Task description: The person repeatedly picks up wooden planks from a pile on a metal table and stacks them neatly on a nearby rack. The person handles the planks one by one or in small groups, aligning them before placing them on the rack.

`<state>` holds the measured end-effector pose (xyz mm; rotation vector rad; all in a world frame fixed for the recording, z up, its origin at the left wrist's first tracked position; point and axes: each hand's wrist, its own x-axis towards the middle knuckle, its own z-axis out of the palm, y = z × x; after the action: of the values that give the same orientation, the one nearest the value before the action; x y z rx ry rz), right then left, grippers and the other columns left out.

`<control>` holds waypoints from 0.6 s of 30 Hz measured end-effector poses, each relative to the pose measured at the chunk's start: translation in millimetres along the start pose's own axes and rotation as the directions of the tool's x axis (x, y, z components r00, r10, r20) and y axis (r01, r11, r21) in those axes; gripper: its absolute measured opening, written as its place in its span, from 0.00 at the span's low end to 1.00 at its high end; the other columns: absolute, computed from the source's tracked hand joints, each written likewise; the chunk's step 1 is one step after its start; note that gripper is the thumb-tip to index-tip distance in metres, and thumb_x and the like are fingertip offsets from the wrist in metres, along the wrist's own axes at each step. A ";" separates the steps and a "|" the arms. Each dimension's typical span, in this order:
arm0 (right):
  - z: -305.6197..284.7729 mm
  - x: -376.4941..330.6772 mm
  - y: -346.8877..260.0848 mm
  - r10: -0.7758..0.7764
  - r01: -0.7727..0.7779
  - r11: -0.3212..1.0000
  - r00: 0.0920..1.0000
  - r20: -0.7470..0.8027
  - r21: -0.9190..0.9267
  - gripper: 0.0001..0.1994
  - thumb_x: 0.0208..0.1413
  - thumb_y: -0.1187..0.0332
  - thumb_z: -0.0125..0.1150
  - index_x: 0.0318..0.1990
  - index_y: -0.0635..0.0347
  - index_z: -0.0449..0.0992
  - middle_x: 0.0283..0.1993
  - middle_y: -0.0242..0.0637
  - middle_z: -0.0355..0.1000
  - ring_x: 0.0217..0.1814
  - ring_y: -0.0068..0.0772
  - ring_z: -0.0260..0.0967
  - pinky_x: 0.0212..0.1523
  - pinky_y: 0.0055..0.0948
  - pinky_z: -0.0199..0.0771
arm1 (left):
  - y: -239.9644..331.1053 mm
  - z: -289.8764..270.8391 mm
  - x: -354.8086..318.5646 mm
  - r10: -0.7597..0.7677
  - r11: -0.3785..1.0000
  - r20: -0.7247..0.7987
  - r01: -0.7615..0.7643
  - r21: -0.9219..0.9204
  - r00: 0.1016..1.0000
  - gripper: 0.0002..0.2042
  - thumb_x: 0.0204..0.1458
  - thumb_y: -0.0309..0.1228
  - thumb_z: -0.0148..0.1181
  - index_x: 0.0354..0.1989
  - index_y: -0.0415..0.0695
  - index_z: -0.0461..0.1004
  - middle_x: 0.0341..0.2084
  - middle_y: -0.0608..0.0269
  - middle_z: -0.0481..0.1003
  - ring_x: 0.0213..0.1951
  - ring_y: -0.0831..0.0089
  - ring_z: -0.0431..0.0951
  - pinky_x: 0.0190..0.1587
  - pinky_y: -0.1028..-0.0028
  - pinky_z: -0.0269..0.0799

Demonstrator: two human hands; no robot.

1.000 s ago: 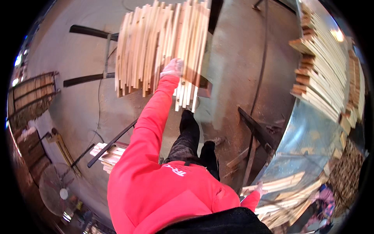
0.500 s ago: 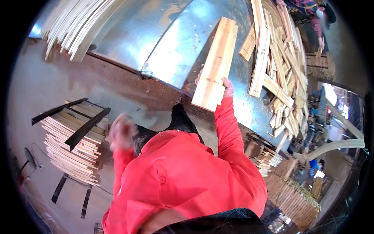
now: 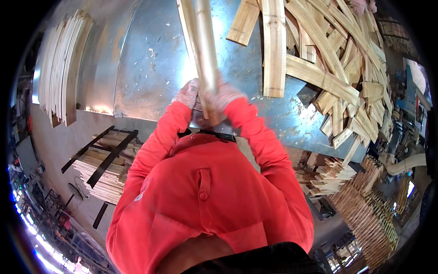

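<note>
Over the metal-topped table [image 3: 159, 59], both hands hold long wooden boards close to my body. My left hand [image 3: 187, 94] is closed on the left side of the narrow board edge [image 3: 188, 34]. My right hand [image 3: 222, 97] grips the right side, by the wider board [image 3: 206, 45], and is smeared by motion. The boards stand tilted on edge, their far ends running out of the top of the view. Their near ends come down between my hands at the table's front edge. Blur hides the exact finger placement and whether there are more than two boards.
A heap of loose boards [image 3: 337, 82] covers the table's right side, with one board [image 3: 273, 50] lying nearest my right hand. At the far left stands a row of boards on edge [image 3: 64, 68]. Below left, stacked boards [image 3: 100, 171] carry dark metal bars [image 3: 112, 157].
My left hand has come up from beside my body onto the boards. The boards have turned from lying flat in my right hand to standing on edge. My view has shifted nearer the table.
</note>
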<state>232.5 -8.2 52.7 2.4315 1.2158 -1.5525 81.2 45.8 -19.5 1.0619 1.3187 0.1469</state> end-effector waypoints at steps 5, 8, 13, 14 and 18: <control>-24.4 19.4 76.8 -0.151 -0.169 0.944 0.544 -0.825 -0.285 0.47 0.50 0.38 0.53 0.71 0.59 0.46 0.70 0.65 0.45 0.74 0.58 0.41 0.70 0.52 0.42 | -21.9 16.2 44.3 0.077 0.991 0.078 -0.085 0.107 0.994 0.35 0.49 0.48 0.65 0.59 0.36 0.65 0.50 0.50 0.74 0.50 0.62 0.73 0.54 0.65 0.67; -67.5 46.5 131.8 0.090 -0.268 0.954 0.677 -0.730 -0.131 0.45 0.47 0.48 0.62 0.69 0.60 0.49 0.71 0.64 0.44 0.73 0.60 0.43 0.69 0.56 0.41 | -22.6 40.0 53.4 -0.089 0.953 -0.197 0.141 0.268 0.976 0.42 0.45 0.52 0.66 0.63 0.34 0.60 0.54 0.47 0.71 0.54 0.60 0.71 0.56 0.64 0.65; -31.9 35.4 97.8 0.055 0.161 0.951 0.754 -0.655 0.265 0.33 0.51 0.63 0.57 0.65 0.63 0.57 0.60 0.56 0.64 0.62 0.53 0.61 0.63 0.40 0.59 | 13.3 40.6 28.3 -0.111 0.994 0.123 0.107 0.038 0.986 0.42 0.51 0.62 0.51 0.62 0.36 0.61 0.52 0.44 0.71 0.53 0.55 0.72 0.58 0.64 0.65; -25.7 32.4 88.2 0.020 0.278 0.878 0.793 -0.609 0.390 0.30 0.53 0.66 0.55 0.64 0.64 0.58 0.57 0.54 0.67 0.60 0.51 0.64 0.62 0.37 0.62 | 16.6 37.3 32.5 -0.143 0.974 0.306 0.189 -0.124 0.941 0.41 0.53 0.63 0.48 0.63 0.37 0.60 0.53 0.46 0.71 0.53 0.56 0.72 0.58 0.64 0.66; -17.7 53.2 76.5 -0.352 0.663 0.676 0.674 -0.649 0.321 0.31 0.55 0.64 0.52 0.66 0.63 0.56 0.55 0.59 0.68 0.56 0.59 0.67 0.57 0.42 0.67 | 21.6 36.6 20.4 -0.071 0.744 0.412 0.323 -0.585 0.908 0.41 0.54 0.66 0.42 0.63 0.40 0.61 0.55 0.51 0.69 0.55 0.55 0.71 0.58 0.62 0.69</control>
<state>303.6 -22.9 -8.3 3.2642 1.9859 -1.5042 128.0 50.7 -23.3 0.3202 0.9173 0.2091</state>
